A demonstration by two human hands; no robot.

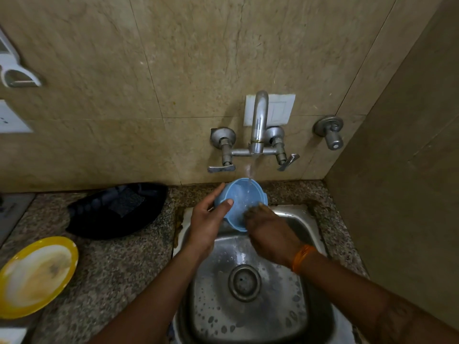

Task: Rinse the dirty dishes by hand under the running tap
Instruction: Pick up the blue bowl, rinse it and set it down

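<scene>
A blue plastic bowl (242,197) is tilted toward me above the back of the steel sink (295,294). Water runs from the wall tap (258,125) into it. My left hand (208,219) grips the bowl's left rim, thumb inside. My right hand (268,232) reaches into the bowl from the right, fingers pressed against its inner wall; an orange thread band circles that wrist. A dirty yellow plate (37,276) lies on the counter at the left.
A black tray-like dish (116,209) with a dark scrub pad lies on the granite counter (119,264) left of the sink. Two lever handles flank the tap, a separate valve (330,130) sits to the right. A side wall closes in on the right.
</scene>
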